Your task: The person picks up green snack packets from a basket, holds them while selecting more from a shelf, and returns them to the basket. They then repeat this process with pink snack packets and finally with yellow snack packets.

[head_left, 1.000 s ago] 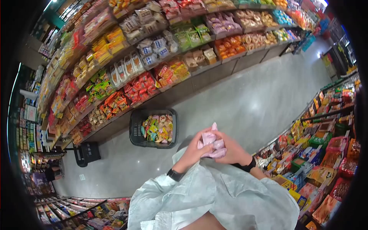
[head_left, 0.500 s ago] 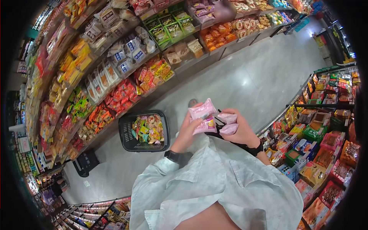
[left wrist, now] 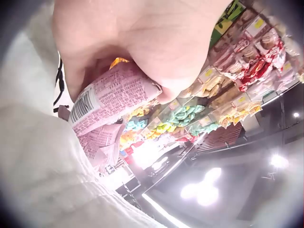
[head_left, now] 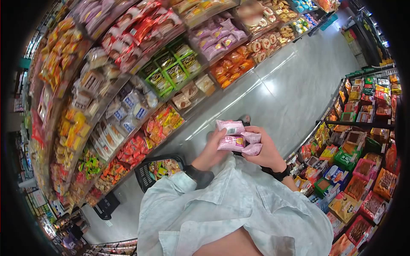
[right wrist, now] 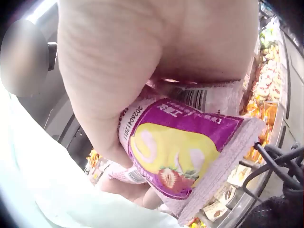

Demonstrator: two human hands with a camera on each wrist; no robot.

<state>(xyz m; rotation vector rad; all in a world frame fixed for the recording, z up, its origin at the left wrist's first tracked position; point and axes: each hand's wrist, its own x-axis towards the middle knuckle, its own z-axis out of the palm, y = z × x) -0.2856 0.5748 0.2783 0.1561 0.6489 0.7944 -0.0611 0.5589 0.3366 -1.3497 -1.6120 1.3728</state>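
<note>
Pink packets (head_left: 231, 143) are held together in front of the pale shirt (head_left: 232, 192); a barcode (head_left: 232, 130), a strawberry picture (right wrist: 171, 178) and a code starting "202604" (right wrist: 135, 116) are shown. Both hands are angled inward: two packets are pinched by the left hand (head_left: 211, 149), two by the right hand (head_left: 269, 150), each grip closed round them.

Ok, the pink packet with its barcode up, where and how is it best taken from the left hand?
I'd pinch the barcode packet by its end nearest the right hand, coming from that hand's side. The left hand grips the opposite end, and the plump middle looks harder to pinch. The right hand already holds two pink packets, so free fingers may be scarce.
</note>
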